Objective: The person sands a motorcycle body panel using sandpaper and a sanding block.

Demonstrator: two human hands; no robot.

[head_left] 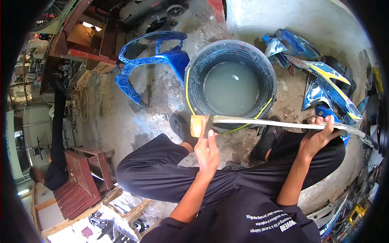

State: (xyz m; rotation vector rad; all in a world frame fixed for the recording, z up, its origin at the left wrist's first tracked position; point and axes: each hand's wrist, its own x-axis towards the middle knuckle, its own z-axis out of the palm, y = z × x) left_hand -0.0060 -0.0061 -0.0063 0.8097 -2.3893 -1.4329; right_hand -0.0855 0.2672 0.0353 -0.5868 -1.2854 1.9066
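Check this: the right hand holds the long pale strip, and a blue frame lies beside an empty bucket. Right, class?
Not empty: the head view shows the bucket holding cloudy liquid, with the blue frame beside it; the right hand does hold the long pale strip.

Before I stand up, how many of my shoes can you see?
2. Left shoe by the bucket's near left; right shoe by its near right, partly crossed by the long strip.
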